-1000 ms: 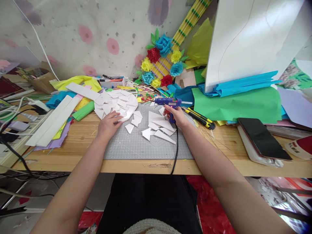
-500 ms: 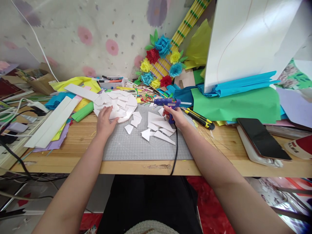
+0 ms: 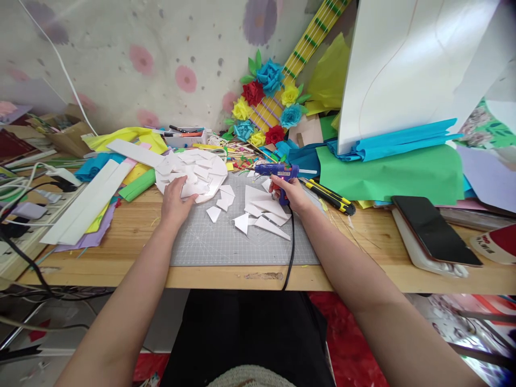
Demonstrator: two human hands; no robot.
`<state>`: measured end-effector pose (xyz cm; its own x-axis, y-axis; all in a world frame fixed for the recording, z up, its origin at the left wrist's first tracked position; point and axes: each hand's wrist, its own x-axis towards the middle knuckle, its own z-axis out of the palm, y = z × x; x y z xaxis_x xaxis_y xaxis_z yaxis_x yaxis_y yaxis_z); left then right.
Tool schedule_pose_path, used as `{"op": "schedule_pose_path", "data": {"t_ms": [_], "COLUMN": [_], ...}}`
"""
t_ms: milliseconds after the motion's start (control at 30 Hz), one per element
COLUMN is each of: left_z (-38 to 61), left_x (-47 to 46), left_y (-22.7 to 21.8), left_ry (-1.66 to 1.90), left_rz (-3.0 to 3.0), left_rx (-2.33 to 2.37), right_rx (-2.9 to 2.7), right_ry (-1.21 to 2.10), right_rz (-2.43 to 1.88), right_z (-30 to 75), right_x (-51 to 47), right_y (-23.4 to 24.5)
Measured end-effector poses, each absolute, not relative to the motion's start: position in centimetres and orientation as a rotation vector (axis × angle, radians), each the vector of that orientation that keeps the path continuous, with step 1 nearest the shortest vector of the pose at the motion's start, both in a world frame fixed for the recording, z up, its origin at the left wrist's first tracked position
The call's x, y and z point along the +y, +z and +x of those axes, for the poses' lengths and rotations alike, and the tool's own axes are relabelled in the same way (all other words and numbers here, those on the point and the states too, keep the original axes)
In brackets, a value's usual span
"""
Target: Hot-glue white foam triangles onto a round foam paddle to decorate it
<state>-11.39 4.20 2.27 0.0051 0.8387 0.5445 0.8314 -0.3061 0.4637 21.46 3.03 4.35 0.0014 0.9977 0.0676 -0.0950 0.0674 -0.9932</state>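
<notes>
My right hand [image 3: 291, 194] grips the handle of a blue hot glue gun [image 3: 276, 171], whose nozzle points left over a grey cutting mat [image 3: 226, 242]. Its black cord runs down off the table edge. My left hand [image 3: 176, 201] rests with fingers on the near edge of a rounded white piece covered in overlapping white paper shards [image 3: 197, 172]. Loose white paper triangles [image 3: 264, 212] lie on the mat between my hands and beneath the gun.
A yellow-black utility knife [image 3: 330, 196] lies right of the gun. A black phone [image 3: 433, 228] sits on a white block at the right. Coloured paper sheets, a paper-flower guitar [image 3: 274, 102] and white strips [image 3: 86, 201] crowd the back and left. Cables hang at the left edge.
My left hand slid up and left from the mat onto the edge of the white shard-covered piece. My right hand and the glue gun stayed almost still.
</notes>
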Motion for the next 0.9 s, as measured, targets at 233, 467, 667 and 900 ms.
{"op": "schedule_pose_path", "data": {"t_ms": [233,467,667,900], "left_z": [-11.23,-11.24,-11.32,-11.36], "left_x": [3.15,3.43,3.66,3.82], "left_y": [2.96,2.48,2.37,2.25], "left_ry": [1.21,1.15,1.109,1.106], "left_rz": [2.282,2.273,2.247,2.273], "left_rx": [1.797,1.771,1.823,1.808], "right_rx": [-1.203,-1.204,-1.203,-1.21], "right_ry": [1.176,1.175,1.174,1.181], "right_rz": [-1.132,-1.112,-1.106,-1.101], "right_z": [21.5,21.47,21.53,21.49], "right_x": [3.11,2.98,3.14,3.11], "right_y": [4.24,4.37,4.15,4.2]}}
